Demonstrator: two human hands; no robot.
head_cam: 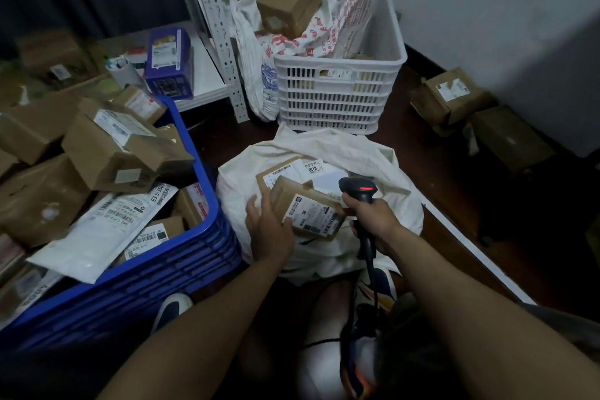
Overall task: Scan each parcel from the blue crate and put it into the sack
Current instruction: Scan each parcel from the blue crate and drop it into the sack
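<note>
The blue crate at the left is heaped with cardboard boxes and white mailers. In front of me the white sack lies open on the floor, with parcels inside it. My left hand grips a small brown cardboard parcel by its left end, label up, over the sack's mouth. My right hand holds a black barcode scanner by its handle, just right of the parcel, its red light on. The scanner's cable runs down toward my legs.
A white slatted crate holding a printed bag and a brown box stands behind the sack. A metal shelf post and a purple box are at the back left. Loose brown boxes lie by the right wall. My shoes are below.
</note>
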